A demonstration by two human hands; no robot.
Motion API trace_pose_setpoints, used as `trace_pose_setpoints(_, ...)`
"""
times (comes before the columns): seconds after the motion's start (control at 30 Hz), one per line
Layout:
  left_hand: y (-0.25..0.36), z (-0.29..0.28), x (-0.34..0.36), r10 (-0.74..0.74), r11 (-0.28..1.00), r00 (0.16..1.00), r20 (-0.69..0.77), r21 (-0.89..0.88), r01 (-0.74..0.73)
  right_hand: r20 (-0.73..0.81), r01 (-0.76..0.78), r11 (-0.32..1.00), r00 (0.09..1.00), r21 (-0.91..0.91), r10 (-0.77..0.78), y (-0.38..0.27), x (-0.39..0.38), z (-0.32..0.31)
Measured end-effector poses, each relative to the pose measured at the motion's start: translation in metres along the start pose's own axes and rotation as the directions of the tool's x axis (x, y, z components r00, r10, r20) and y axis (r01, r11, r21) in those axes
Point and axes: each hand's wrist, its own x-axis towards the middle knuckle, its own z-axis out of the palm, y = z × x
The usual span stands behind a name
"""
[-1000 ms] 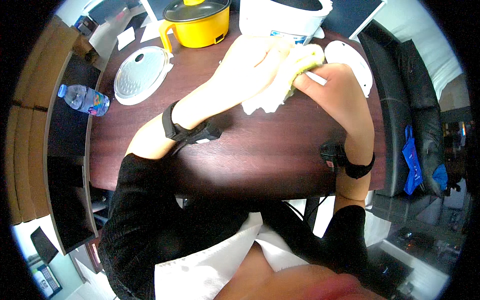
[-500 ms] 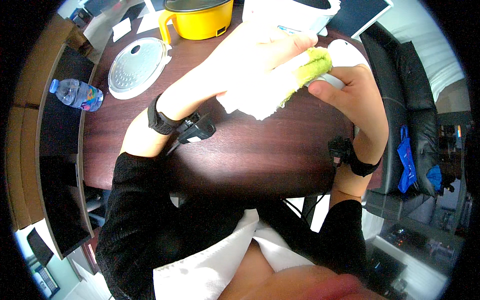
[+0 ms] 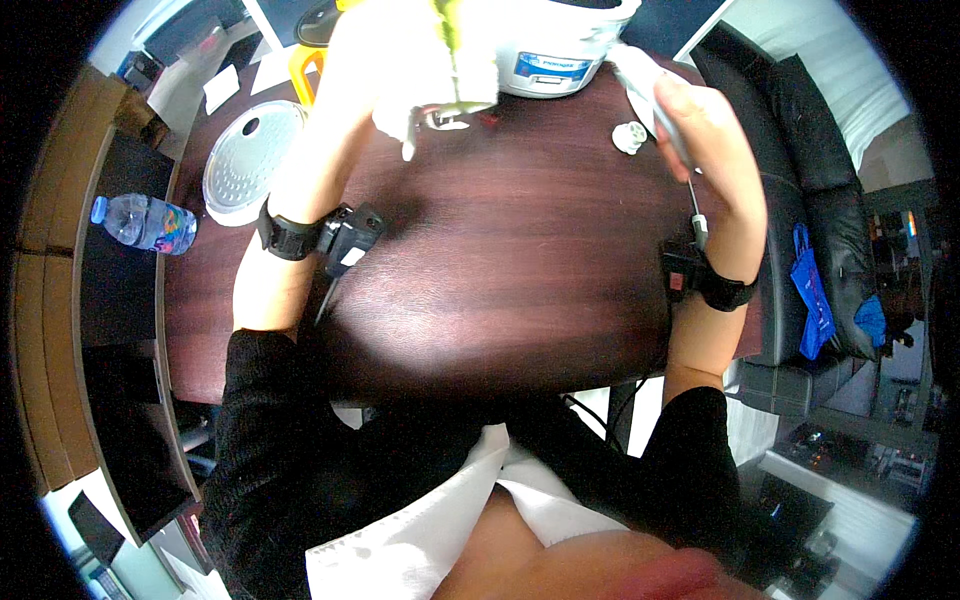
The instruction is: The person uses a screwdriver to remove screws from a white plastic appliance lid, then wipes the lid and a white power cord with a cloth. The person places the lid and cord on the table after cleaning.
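Note:
My left hand (image 3: 362, 62) is raised at the far side of the desk with a white and yellow-green cloth (image 3: 450, 65); its fingers are washed out and partly hidden. My right hand (image 3: 705, 125) grips a long white piece (image 3: 640, 78), with a thin cord running down near the wrist. A white appliance (image 3: 555, 50) with a blue label stands just beyond both hands. A small white round piece (image 3: 629, 138) lies left of my right hand. Small objects under the cloth are too obscured to identify.
A yellow pot (image 3: 305, 68) is behind my left hand. A translucent perforated lid (image 3: 240, 160) lies on the dark wooden desk (image 3: 500, 280). A bottle (image 3: 150, 225) lies at the left. A black sofa (image 3: 830, 200) with a blue cloth item is at the right.
My left hand has moved up and left with the cloth, away from my right hand, which has risen with the white piece. The small round piece and appliance's label show more fully.

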Motion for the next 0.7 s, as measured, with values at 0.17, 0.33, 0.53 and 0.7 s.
trace_pose_setpoints(0.17,0.013,0.024,0.013,-0.086,0.996,0.996,0.024,-0.036,0.086,0.145,-0.092,0.995,0.985,-0.028,0.095,-0.005,0.005,0.030)
trace_pose_setpoints(0.33,0.023,0.049,0.033,-0.207,0.978,0.978,0.031,-0.012,0.207,0.259,-0.120,0.991,0.957,-0.054,0.130,-0.004,0.016,0.045)
trace_pose_setpoints(0.53,-0.003,0.063,0.030,-0.304,0.918,0.932,0.197,-0.199,0.342,0.141,0.070,0.980,0.989,-0.187,-0.043,0.010,0.022,0.049)
trace_pose_setpoints(0.7,0.014,0.059,0.029,-0.370,0.909,0.898,0.236,-0.106,0.402,0.112,0.188,0.960,0.979,-0.209,-0.168,0.013,0.024,0.059)
